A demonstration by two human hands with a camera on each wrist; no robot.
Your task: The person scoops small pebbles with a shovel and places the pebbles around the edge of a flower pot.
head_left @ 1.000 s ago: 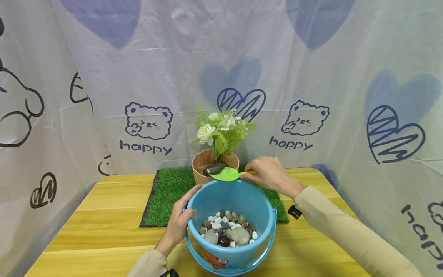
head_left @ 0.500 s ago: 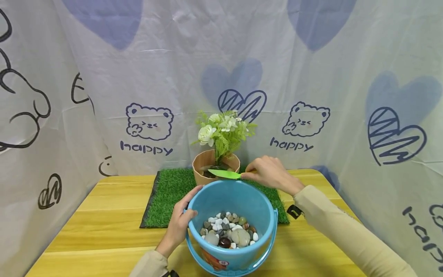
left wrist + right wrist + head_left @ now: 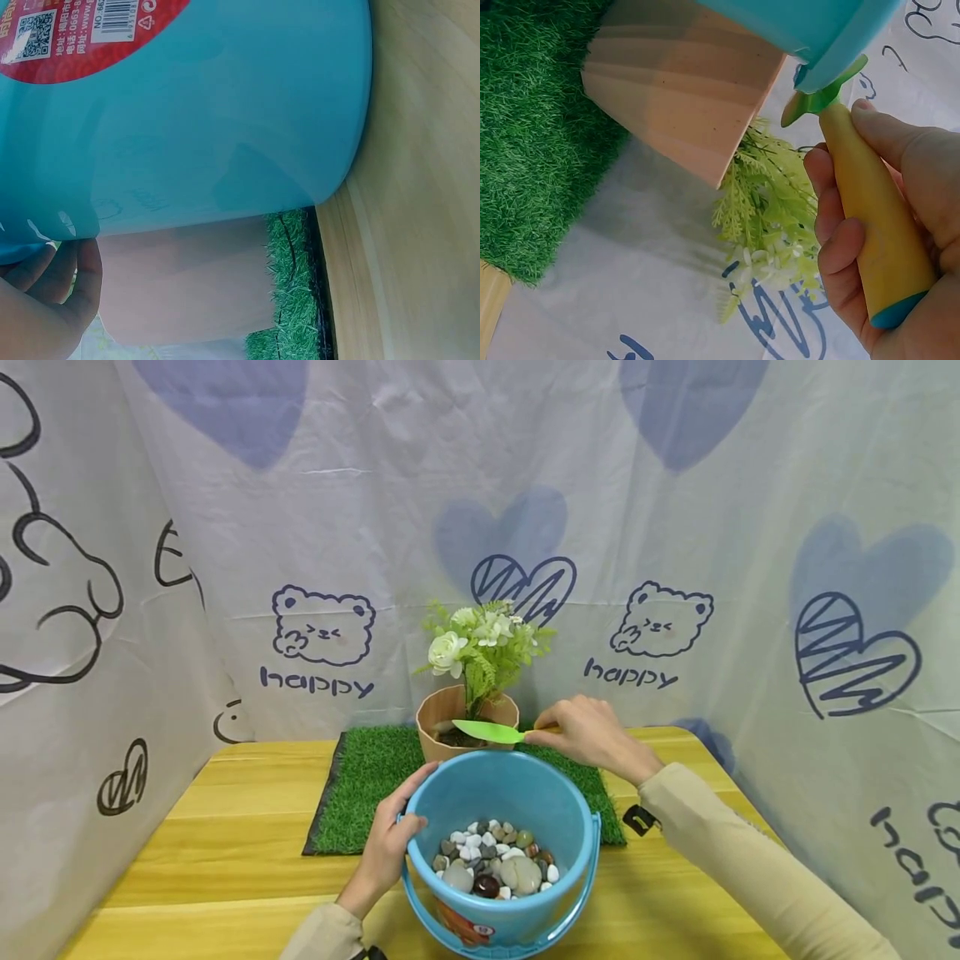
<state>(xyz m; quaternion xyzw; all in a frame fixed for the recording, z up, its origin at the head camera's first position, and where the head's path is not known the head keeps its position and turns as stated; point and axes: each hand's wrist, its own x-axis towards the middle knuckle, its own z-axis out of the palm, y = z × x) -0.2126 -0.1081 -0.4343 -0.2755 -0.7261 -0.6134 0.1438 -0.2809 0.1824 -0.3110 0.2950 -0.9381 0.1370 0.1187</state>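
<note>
My right hand (image 3: 585, 735) grips the yellow handle (image 3: 874, 217) of a toy shovel, fingers wrapped round it and thumb along it. Its green blade (image 3: 487, 732) is tipped on edge over the front of a tan flowerpot (image 3: 433, 748). Dark material shows inside the pot below the blade, under white flowers with green leaves (image 3: 487, 647). My left hand (image 3: 390, 839) holds the rim of a blue bucket (image 3: 498, 777), thumb over the inside and fingers outside. White, grey and brown stones (image 3: 491, 860) lie in the bucket.
The pot stands on a green artificial grass mat (image 3: 360, 793), partly hidden by the bucket. Beneath is a wooden table (image 3: 225, 835). A white printed curtain (image 3: 375, 527) closes off the back and sides. The bucket's handle (image 3: 558, 927) hangs down its front.
The shovel blade has tilted from flat onto its edge. A dark stone that was at the blade's tip has dropped off into the pot. My left hand and the bucket stay put.
</note>
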